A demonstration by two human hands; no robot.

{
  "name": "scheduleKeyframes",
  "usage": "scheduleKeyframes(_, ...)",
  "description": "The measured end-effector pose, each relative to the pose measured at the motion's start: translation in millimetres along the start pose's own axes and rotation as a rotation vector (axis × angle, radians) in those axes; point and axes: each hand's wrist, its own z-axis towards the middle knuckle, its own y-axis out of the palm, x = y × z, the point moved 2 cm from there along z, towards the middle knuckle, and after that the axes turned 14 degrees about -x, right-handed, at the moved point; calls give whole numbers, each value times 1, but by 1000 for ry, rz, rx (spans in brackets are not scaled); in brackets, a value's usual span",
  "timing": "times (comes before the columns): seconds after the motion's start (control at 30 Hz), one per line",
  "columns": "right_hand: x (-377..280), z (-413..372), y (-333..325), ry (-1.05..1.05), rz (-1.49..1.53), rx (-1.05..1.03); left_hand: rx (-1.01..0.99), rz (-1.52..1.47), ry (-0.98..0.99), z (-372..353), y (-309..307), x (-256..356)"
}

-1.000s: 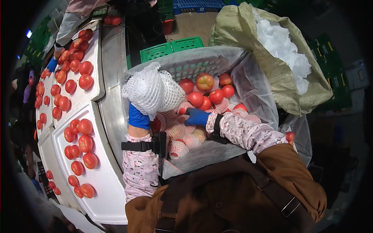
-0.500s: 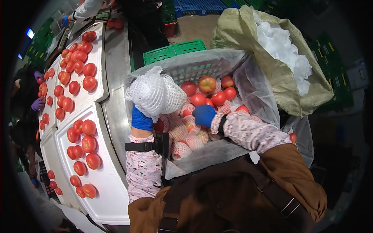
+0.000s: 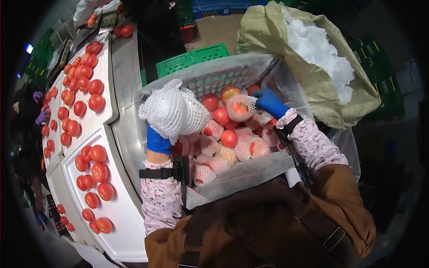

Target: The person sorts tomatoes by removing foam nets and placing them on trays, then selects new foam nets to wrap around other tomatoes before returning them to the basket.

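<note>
A bundle of white foam net sleeves (image 3: 172,111) is in my left hand (image 3: 158,140), whose blue-gloved fingers are mostly hidden beneath it. Over the far side of the lined crate (image 3: 241,176), my right hand (image 3: 271,102), also in a blue glove, pinches the edge of a foam net sleeve (image 3: 248,104). That sleeve surrounds a tomato (image 3: 240,108), which shows red through the mesh. Below both hands the crate holds several tomatoes in foam nets, such as a netted tomato (image 3: 204,174), and several bare ones, such as a red tomato (image 3: 229,138).
White trays (image 3: 123,243) of loose tomatoes (image 3: 100,171) line the left side on a metal table (image 3: 126,89). A large sack (image 3: 308,73) of white foam nets (image 3: 313,44) stands at the right. Beyond the crate is a green crate (image 3: 192,60). Another person's purple-gloved hand (image 3: 43,115) is at far left.
My right hand has moved right and away from me, from low among the tomatoes to the sleeved tomato at the far side. My left hand still holds the bundle. The view has shifted slightly.
</note>
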Motion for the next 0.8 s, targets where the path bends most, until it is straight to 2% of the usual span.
scheduleKeyframes(0.03,-4,5,-2,55,-49,-33,22,4,15,4,1,7)
scheduleKeyframes(0.07,-6,9,-4,56,-53,-34,-2,132,-14,4,5,16)
scheduleKeyframes(0.13,-15,10,-6,-257,178,128,-24,254,-60,1,11,21)
scheduleKeyframes(0.17,-16,13,-2,-54,-105,161,28,159,-41,5,12,25)
scheduleKeyframes(0.2,-20,8,-1,-52,-94,161,-3,618,-159,2,15,33)
scheduleKeyframes(0.23,-51,-2,2,-178,374,162,-34,1080,-262,5,26,61)
scheduleKeyframes(0.27,-67,-7,4,-288,839,151,-23,1074,-271,2,25,56)
scheduleKeyframes(0.3,-59,-5,8,-275,843,148,-14,912,-234,-5,23,45)
scheduleKeyframes(0.4,-13,28,31,-207,-580,60,-5,458,-74,-4,7,18)
scheduleKeyframes(0.43,21,26,60,-210,-381,-118,-9,380,-38,1,7,22)
scheduleKeyframes(0.47,20,27,91,-311,-415,-248,-14,303,-2,6,7,26)
scheduleKeyframes(0.5,20,36,120,40,-767,-319,-31,747,-120,8,12,43)
scheduleKeyframes(0.53,12,34,146,215,-881,-399,-48,1192,-238,7,17,52)
scheduleKeyframes(0.57,31,37,165,192,-887,-430,-36,1129,-193,6,16,49)
scheduleKeyframes(0.67,100,42,211,-152,-903,-214,60,815,-110,4,17,51)
scheduleKeyframes(0.7,108,39,214,-223,-910,-151,103,1254,-93,-6,3,35)
scheduleKeyframes(0.73,96,32,207,-220,-911,-149,101,1251,-91,-7,3,32)
scheduleKeyframes(0.8,76,23,192,-299,-876,-129,101,799,-117,-7,1,26)
